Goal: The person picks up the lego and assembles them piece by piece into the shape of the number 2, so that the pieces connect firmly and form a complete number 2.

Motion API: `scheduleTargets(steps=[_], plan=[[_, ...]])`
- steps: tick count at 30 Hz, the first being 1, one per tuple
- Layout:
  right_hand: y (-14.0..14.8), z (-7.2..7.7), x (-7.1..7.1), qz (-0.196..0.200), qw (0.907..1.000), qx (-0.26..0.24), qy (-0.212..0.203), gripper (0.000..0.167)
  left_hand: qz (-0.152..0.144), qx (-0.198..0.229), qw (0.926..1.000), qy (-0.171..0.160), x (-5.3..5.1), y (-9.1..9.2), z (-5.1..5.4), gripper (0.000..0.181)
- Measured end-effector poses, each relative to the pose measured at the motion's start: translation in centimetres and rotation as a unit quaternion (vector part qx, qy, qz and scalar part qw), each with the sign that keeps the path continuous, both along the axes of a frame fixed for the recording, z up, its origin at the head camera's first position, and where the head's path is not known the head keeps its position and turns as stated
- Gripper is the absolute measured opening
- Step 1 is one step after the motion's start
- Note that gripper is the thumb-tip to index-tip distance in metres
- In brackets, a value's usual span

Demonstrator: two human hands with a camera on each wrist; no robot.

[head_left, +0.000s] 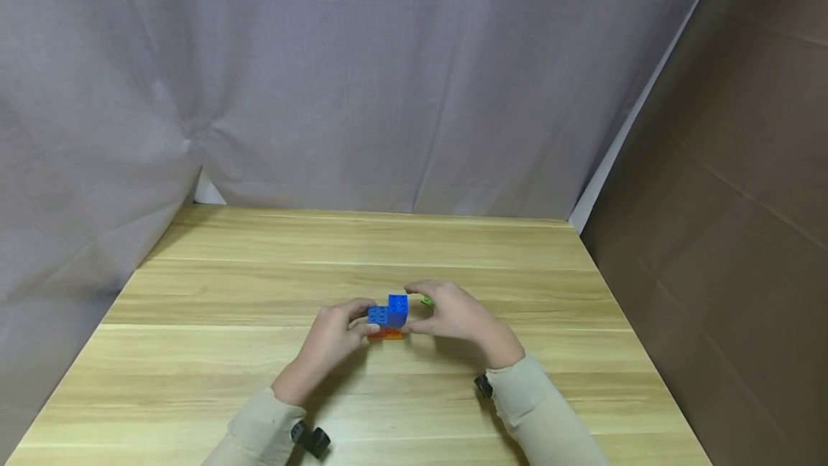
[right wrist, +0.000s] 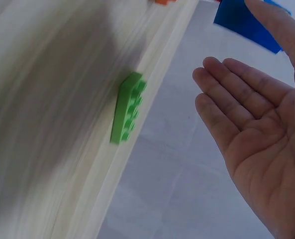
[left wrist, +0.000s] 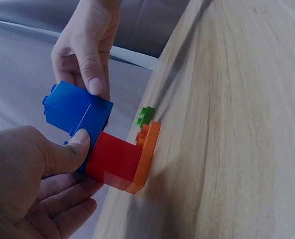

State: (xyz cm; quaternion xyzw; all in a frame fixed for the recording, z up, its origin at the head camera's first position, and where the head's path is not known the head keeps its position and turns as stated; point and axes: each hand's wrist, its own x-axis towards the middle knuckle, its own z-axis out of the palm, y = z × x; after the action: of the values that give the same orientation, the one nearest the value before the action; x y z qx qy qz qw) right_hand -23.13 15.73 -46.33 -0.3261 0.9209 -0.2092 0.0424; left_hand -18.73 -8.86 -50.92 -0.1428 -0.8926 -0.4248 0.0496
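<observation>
Head cam: L hand (head_left: 331, 331) grips 4-blk stack (head_left: 397, 313), R hand (head_left: 458, 313) uncurled nr 1 green blk (head_left: 427, 301).

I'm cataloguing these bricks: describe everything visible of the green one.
The green toy brick is a low, elongated, plastic-looking piece with round studs, their count unclear. It lies flat, studs up, on the wooden table, apart from the orange brick, to its right and farther back. Only the table touches it; the right hand partly hides it in the head view.

The bricks (left wrist: 116, 158) look smooth plastic, the table (head_left: 401, 408) grained wood.
</observation>
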Motion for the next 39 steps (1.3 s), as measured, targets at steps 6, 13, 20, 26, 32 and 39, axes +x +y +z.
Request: scheduleTargets(steps=[6, 13, 20, 26, 32, 39], plan=[[1.2, -0.3, -0.7, -0.030, 0.9995, 0.014, 0.000, 0.079, 0.004, -0.006, 1.0000, -0.005, 0.0, 0.0, 0.1, 0.038], [2.4, -1.1, -1.8, -0.066, 0.9972, 0.032, 0.013, 0.080, 0.008, -0.003, 0.9999, -0.012, 0.1, 0.0, 0.2, 0.039], [3.1, -2.1, -2.5, -0.079, 0.9963, 0.033, -0.006, 0.082, 0.009, -0.001, 0.9999, -0.013, 0.1, 0.1, 0.1, 0.038], [3.4, -2.7, -2.9, -0.057, 0.9973, 0.045, 0.004, 0.069, 0.008, 0.000, 1.0000, -0.003, 0.1, 0.1, 0.1, 0.037], [3.6, -2.9, -3.1, -0.056, 0.9963, 0.065, 0.007, 0.053, 0.009, 0.001, 1.0000, -0.004, 0.2, 0.1, 0.1, 0.037], [3.3, -3.1, -3.5, -0.040, 0.9938, 0.097, 0.038, 0.038, 0.008, 0.001, 0.9999, -0.009, 0.2, 0.1, 0.1, 0.037]])
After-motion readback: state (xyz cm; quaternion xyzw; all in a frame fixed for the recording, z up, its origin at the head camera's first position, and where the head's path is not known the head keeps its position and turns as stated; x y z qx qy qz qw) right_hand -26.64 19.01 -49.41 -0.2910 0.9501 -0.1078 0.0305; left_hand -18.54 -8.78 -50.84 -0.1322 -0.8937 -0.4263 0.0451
